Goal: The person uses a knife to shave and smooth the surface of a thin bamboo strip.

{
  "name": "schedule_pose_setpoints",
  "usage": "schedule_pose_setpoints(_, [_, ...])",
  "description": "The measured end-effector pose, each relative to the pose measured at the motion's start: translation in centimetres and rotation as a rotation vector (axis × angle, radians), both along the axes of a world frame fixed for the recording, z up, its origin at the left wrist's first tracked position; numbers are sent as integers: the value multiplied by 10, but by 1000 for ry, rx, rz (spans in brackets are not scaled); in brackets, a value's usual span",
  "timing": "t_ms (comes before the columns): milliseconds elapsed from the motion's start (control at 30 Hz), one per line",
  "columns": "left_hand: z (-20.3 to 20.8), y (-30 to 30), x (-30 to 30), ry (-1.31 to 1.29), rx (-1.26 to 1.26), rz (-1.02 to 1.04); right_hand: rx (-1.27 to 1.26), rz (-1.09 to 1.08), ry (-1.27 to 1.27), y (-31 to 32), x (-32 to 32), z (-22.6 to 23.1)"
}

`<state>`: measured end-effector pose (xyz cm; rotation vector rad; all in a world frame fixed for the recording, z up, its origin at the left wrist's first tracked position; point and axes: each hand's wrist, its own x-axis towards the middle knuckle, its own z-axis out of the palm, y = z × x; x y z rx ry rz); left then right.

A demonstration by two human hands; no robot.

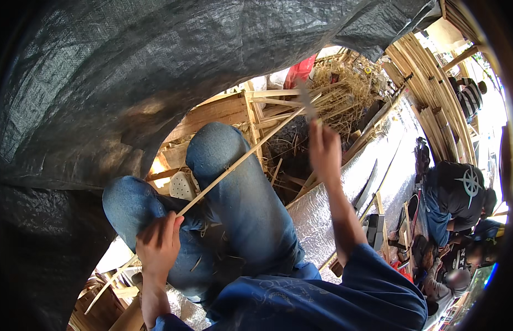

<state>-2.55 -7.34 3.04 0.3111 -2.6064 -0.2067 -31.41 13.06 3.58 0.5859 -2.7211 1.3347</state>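
the left hand (158, 241) pinches a pale strip (240, 160) slanting up and right over the knees (211, 146); its far end lies by the blurred knife (307, 102) (contact unclear) clasped in the nearer right hand (325, 149).

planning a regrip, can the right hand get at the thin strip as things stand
Probably yes: nothing visible lies between the right hand and the thin strip, though a blurred blade occupies its grip.

A makeshift wood-cutting workshop: straw-like shavings (350, 74) heap beyond the right hand (325, 149), long slats (430, 91) stack farther right, and a dark tarpaulin (174, 60) hangs beyond the left hand (159, 243).
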Motion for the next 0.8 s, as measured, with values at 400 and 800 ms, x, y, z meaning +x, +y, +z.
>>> schedule_pose_setpoints(400, [3, 3, 2, 6, -26, 20, 74, -38, 109, -1, -15, 7])
schedule_pose_setpoints(800, [0, 5, 2, 32, -25, 25, -35, -52, -146, 7, -19, 6])
